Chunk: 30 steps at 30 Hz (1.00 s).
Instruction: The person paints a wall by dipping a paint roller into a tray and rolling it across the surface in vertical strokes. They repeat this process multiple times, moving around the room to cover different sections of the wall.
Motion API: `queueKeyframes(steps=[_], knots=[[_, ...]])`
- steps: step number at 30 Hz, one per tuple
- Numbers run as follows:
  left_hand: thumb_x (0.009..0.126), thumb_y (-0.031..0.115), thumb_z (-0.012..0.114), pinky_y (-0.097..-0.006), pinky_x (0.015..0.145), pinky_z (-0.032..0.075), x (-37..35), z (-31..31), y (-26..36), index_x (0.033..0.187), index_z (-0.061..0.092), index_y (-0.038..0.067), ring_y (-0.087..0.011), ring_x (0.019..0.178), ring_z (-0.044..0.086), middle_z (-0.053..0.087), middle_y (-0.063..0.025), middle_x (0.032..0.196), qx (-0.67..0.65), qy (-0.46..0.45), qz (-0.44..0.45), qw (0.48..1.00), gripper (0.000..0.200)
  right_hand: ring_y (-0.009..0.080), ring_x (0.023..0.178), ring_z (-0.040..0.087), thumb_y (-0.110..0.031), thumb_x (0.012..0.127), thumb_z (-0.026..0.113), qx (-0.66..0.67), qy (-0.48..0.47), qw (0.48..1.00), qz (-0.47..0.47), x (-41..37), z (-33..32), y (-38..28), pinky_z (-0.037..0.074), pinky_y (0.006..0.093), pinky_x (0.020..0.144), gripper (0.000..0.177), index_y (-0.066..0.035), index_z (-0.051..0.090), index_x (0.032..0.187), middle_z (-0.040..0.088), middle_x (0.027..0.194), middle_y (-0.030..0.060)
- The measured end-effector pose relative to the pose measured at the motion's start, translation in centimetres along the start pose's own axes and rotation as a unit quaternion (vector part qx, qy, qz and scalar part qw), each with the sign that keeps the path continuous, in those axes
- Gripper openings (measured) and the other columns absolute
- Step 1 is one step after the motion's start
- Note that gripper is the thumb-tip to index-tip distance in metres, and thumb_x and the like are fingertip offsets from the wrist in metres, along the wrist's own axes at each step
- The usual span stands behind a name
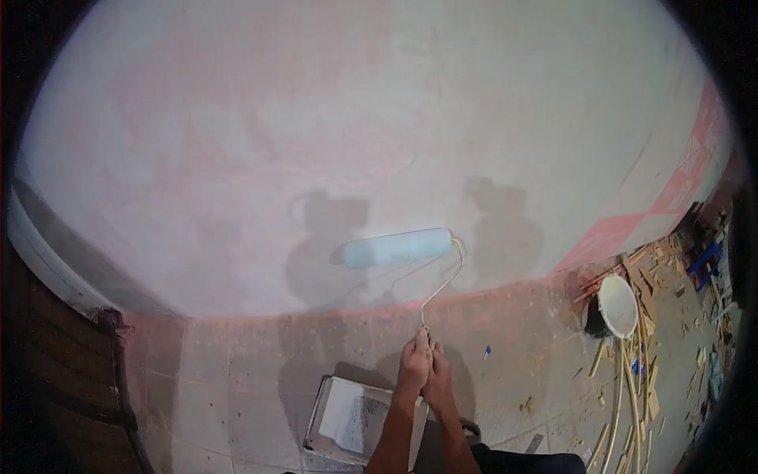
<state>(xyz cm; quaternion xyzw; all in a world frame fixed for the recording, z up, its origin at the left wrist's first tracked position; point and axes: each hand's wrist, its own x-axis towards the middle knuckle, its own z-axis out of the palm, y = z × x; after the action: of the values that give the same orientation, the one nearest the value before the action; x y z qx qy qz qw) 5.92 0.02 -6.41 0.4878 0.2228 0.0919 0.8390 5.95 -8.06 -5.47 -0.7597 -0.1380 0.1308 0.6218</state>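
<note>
A paint roller (399,247) with a pale blue-white sleeve lies against, or very close to, the wall (237,158), low down. Its bent wire frame runs down to a handle that both my hands grip. My left hand (412,365) is closed around the handle. Beside it and touching it, my right hand (437,371) is closed there too. The handle is mostly hidden by my fingers, and a pole seems to continue below between my forearms. The wall has white paint with pink showing through in patches. Left of my forearms, a paint tray (313,423) holds white paint.
A white-rimmed bucket (618,306) stands on the tiled floor (505,395) at the right, amid wood strips (624,395) and scraps. Bare pink patches (604,241) mark the wall's lower right. Dark brown slatted panels (63,371) are at the left.
</note>
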Motion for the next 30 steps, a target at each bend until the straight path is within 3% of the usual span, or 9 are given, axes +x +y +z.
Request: queueKeyframes(steps=[4, 7, 10, 14, 17, 20, 23, 26, 30], knots=[[0.109, 0.041, 0.042, -0.0271, 0.061, 0.037, -2.0, 2.6, 8.9, 0.082, 0.053, 0.009, -0.0054, 0.061, 0.036, 0.040, 0.0060, 0.070, 0.063, 0.011, 0.022, 0.998, 0.043, 0.0426, 0.125, 0.057, -0.030, 0.108, 0.040, 0.073, -0.010, 0.995, 0.060, 0.0, 0.0, -10.6, 0.045, 0.0445, 0.103, 0.047, 0.006, 0.055, 0.134, 0.059, 0.132, 0.0293], [0.110, 0.039, 0.042, -0.0274, 0.063, 0.038, -3.9, 5.9, 16.4, 0.080, 0.050, 0.009, -0.0052, 0.060, 0.035, 0.039, 0.0056, 0.070, 0.097, 0.012, 0.015, 0.995, 0.043, 0.0434, 0.124, 0.055, -0.030, 0.108, 0.038, 0.025, 0.028, 0.997, -0.065, 0.5, 0.0, -14.0, 0.043, 0.0467, 0.104, 0.049, 0.005, 0.050, 0.140, 0.058, 0.133, 0.0289], [0.110, 0.035, 0.042, -0.0285, 0.059, 0.037, -6.4, 9.6, 24.3, 0.078, 0.051, 0.007, -0.0076, 0.059, 0.037, 0.040, 0.0041, 0.066, 0.106, 0.013, -0.001, 0.994, 0.043, 0.0303, 0.122, 0.054, -0.027, 0.106, 0.042, 0.066, 0.035, 0.997, -0.014, 0.1, -1.6, -27.9, 0.040, 0.0390, 0.106, 0.044, 0.007, 0.054, 0.132, 0.060, 0.129, 0.0199], [0.110, 0.032, 0.042, -0.0295, 0.056, 0.036, -8.7, 14.3, 31.0, 0.078, 0.052, 0.005, -0.0079, 0.057, 0.036, 0.040, 0.0036, 0.064, 0.056, 0.003, -0.034, 0.998, 0.043, 0.0454, 0.123, 0.056, -0.033, 0.106, 0.043, 0.040, 0.001, 0.999, -0.002, 0.5, -4.8, -33.4, 0.045, 0.0473, 0.099, 0.052, 0.003, 0.046, 0.144, 0.055, 0.134, 0.0269], [0.110, 0.033, 0.043, -0.0298, 0.058, 0.037, -7.8, 14.5, 28.9, 0.077, 0.050, 0.007, -0.0079, 0.055, 0.033, 0.038, 0.0044, 0.064, 0.041, 0.000, -0.006, 0.999, 0.043, 0.0460, 0.118, 0.059, -0.034, 0.105, 0.044, 0.027, -0.009, 0.999, 0.043, 0.1, -6.1, -35.0, 0.048, 0.0471, 0.092, 0.051, 0.002, 0.048, 0.141, 0.057, 0.128, 0.0262], [0.111, 0.036, 0.039, -0.0322, 0.069, 0.041, -7.0, 12.8, 25.2, 0.080, 0.044, 0.009, -0.0109, 0.059, 0.033, 0.035, 0.0031, 0.068, -0.054, -0.038, -0.001, 0.998, 0.042, 0.0455, 0.113, 0.061, -0.034, 0.105, 0.044, -0.007, -0.016, 0.998, 0.055, -0.2, -5.1, -28.6, 0.050, 0.0472, 0.087, 0.049, 0.001, 0.048, 0.140, 0.058, 0.125, 0.0264], [0.111, 0.033, 0.042, -0.0299, 0.066, 0.041, -7.8, 13.3, 25.6, 0.073, 0.045, 0.012, -0.0086, 0.053, 0.031, 0.034, 0.0048, 0.060, 0.035, 0.071, -0.048, 0.996, 0.043, 0.0464, 0.110, 0.062, -0.033, 0.105, 0.044, -0.040, -0.021, 0.997, 0.056, -1.0, -4.4, -24.3, 0.051, 0.0482, 0.084, 0.048, -0.001, 0.048, 0.140, 0.059, 0.125, 0.0273], [0.111, 0.032, 0.040, -0.0303, 0.066, 0.042, -6.3, 10.4, 20.9, 0.073, 0.044, 0.012, -0.0086, 0.054, 0.033, 0.035, 0.0040, 0.061, -0.039, 0.002, -0.021, 0.999, 0.044, 0.0486, 0.106, 0.063, -0.034, 0.105, 0.044, -0.050, 0.000, 0.997, 0.055, -0.4, -3.8, -24.5, 0.052, 0.0495, 0.081, 0.048, -0.003, 0.048, 0.141, 0.061, 0.122, 0.0277], [0.111, 0.034, 0.040, -0.0305, 0.066, 0.042, -6.9, 12.1, 23.3, 0.076, 0.045, 0.010, -0.0093, 0.057, 0.035, 0.037, 0.0034, 0.065, -0.047, -0.004, -0.011, 0.999, 0.043, 0.0501, 0.103, 0.064, -0.036, 0.105, 0.044, -0.049, -0.033, 0.995, 0.077, -0.3, -5.2, -26.5, 0.052, 0.0513, 0.079, 0.047, -0.005, 0.048, 0.140, 0.064, 0.117, 0.0282]])
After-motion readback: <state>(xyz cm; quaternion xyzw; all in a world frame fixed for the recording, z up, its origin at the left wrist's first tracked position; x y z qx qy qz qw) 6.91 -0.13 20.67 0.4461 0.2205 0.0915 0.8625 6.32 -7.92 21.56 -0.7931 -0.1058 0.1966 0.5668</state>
